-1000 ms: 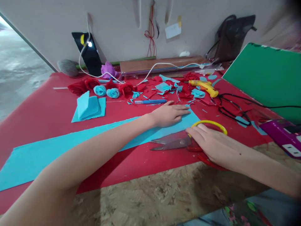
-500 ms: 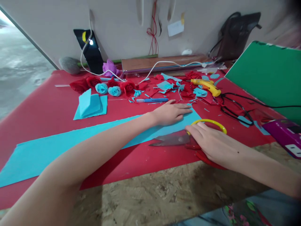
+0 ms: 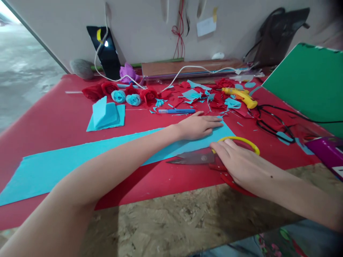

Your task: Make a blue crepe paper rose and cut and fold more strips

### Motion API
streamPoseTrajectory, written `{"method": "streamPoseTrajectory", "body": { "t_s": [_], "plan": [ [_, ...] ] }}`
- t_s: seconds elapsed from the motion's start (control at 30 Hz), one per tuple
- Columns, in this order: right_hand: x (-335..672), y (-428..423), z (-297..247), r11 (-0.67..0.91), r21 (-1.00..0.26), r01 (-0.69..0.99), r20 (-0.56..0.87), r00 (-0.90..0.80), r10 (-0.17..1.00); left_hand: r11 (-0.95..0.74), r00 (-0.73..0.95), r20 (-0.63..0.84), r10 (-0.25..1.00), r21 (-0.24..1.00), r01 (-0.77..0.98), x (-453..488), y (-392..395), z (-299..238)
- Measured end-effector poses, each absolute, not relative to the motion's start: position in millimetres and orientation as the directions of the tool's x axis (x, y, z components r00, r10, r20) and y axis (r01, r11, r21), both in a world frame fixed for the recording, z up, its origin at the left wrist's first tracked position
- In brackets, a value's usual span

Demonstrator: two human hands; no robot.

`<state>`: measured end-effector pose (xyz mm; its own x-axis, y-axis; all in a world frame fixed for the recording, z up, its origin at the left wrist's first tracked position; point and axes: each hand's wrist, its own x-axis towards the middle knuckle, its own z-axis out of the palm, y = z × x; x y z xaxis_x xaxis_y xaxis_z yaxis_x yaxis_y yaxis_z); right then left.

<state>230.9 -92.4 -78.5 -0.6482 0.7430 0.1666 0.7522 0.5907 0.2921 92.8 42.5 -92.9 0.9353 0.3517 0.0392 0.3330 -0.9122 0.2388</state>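
A long strip of light-blue paper [image 3: 80,157] lies slantwise across the red sheet on the table. Flat on its right end rests my left hand [image 3: 198,126], fingers stretched out and holding nothing. My right hand [image 3: 235,160] is closed on a pair of scissors [image 3: 197,157] with one yellow and one red handle. The blades point left and lie just along the strip's near edge, nearly closed. Part of the handles is hidden beneath the fingers. Left of centre sits a stack of folded blue paper [image 3: 105,116].
Behind the strip are red and blue paper flowers [image 3: 133,100], a blue pen [image 3: 177,111] and paper scraps [image 3: 191,95]. A yellow glue gun [image 3: 241,97] with a black cord lies back right, near a green board [image 3: 311,82] and a purple box [image 3: 325,151]. Bare chipboard [image 3: 171,221] borders the front.
The camera view has shifted slightly. My right hand and the scissors have moved a little left along the paper's edge. My left hand stays on the strip.
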Motion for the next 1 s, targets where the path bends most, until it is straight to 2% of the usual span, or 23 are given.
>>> {"method": "streamPoseTrajectory", "body": {
  "t_s": [0.33, 0.73, 1.0],
  "plan": [
    [234.2, -92.0, -84.8, 0.621, 0.322, 0.714, 0.106, -0.679, 0.726, -0.921, 0.940, 0.049, 0.339, 0.221, 0.321, 92.2, 44.7, -95.0],
    [224.1, -92.7, -76.2, 0.624, 0.404, 0.669, 0.207, -0.731, 0.650, -0.923, 0.939, 0.068, 0.338, 0.219, 0.316, 93.9, 46.9, -98.6],
    [227.8, -95.9, -77.9, 0.643, 0.384, 0.662, 0.205, -0.740, 0.640, -0.929, 0.942, 0.065, 0.328, 0.205, 0.309, 93.7, 45.4, -96.6]
  ]
}}
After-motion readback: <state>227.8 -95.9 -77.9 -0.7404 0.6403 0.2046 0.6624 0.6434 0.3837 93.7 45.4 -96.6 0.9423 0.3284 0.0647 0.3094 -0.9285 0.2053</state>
